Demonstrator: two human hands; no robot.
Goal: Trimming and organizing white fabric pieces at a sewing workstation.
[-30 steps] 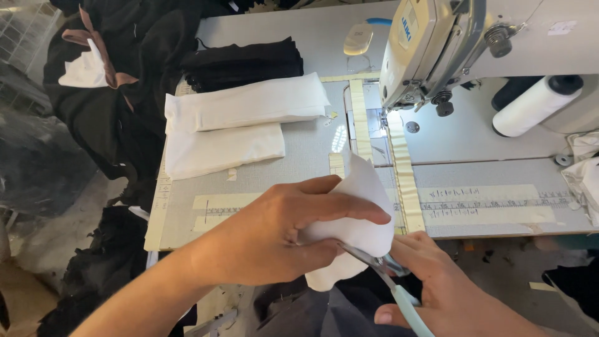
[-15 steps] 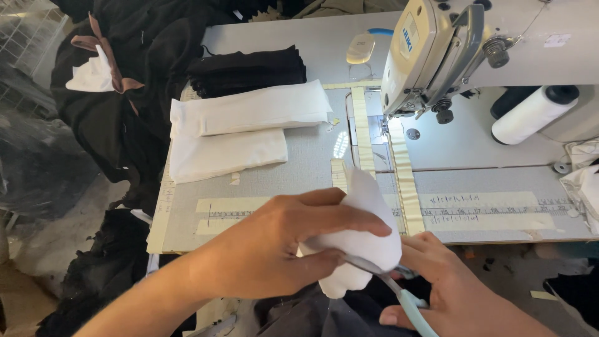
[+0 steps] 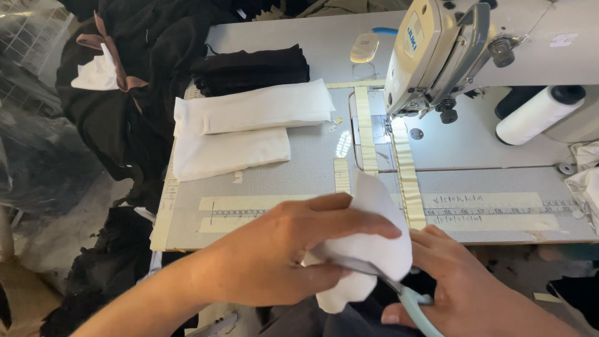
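White fabric piece (image 3: 368, 249) sits in front of the table edge, over the lap, pinched in the left hand (image 3: 281, 249). The thumb lies along the top and the fingers wrap beneath, so the cloth is held taut and raised clear of the table (image 3: 312, 156). This grip is closed on the fabric.

Right hand (image 3: 462, 293) is positioned below and to the right, closed around the pale blue handle of a pair of scissors (image 3: 399, 293). The blades run under the fabric edge — a placement consistent with trimming a seam or thread while the other hand steadies the material.

On the table surface:
- Two folded white fabric stacks (image 3: 249, 125) lie side by side toward the left, within reach of the left hand.
- A black fabric stack (image 3: 249, 68) rests behind them, touching their far edge.
- Strips of tape (image 3: 374, 203) marked as rulers are stuck to the tabletop, likely as measuring guides in front of the needle.

Sewing machine (image 3: 449, 50) stands at the right rear, its lamp lighting the needle plate. A white thread cone (image 3: 536, 115) lies tilted to its right — well apart from both hands.
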